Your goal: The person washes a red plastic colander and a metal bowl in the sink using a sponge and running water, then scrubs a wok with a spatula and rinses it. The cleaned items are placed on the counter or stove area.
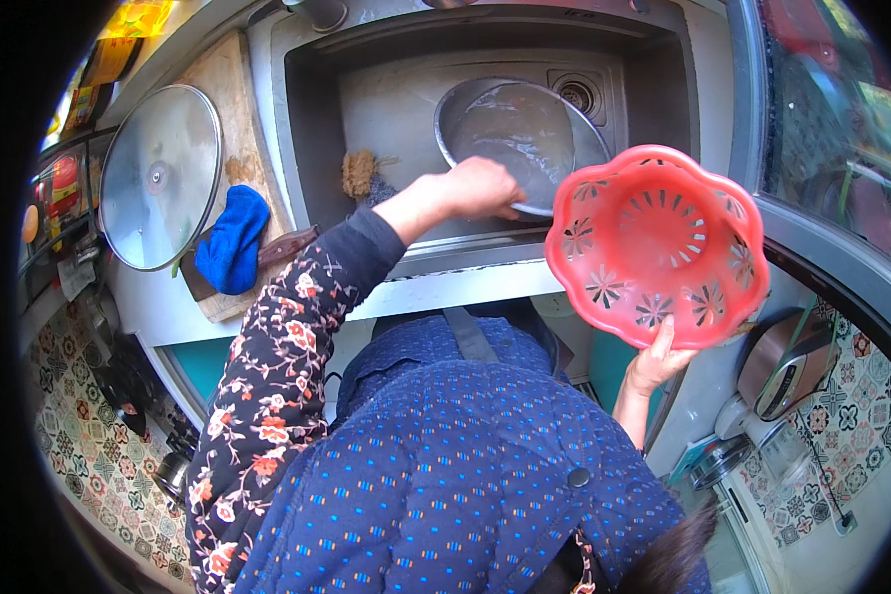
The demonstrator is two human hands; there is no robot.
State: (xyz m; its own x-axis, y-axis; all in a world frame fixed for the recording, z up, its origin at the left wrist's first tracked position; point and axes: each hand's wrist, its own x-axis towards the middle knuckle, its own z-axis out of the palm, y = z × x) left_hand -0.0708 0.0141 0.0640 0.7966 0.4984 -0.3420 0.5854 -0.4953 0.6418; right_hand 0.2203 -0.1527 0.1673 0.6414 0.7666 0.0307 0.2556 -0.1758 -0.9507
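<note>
My left hand (482,187) grips the near rim of a round metal basin (516,134) in the sink. The basin looks tilted, and shiny liquid that looks like water lies inside it. To the right, my right hand (657,364) holds a red plastic colander (661,230) by its scalloped lower edge, thumb on the inner wall. Flower-shaped slots pierce the colander's sides, and no food shows in it. It is held beside the basin, over the sink's front right corner. The right hand's fingers are hidden behind the colander.
Left of the steel sink (386,96) lie a wooden cutting board (230,67), a glass lid (163,178), a blue cloth (234,237) and a knife with a wooden handle (286,247). A brown scrubber (358,174) rests inside the sink, near its drain (575,95). A window frame (824,230) borders the right.
</note>
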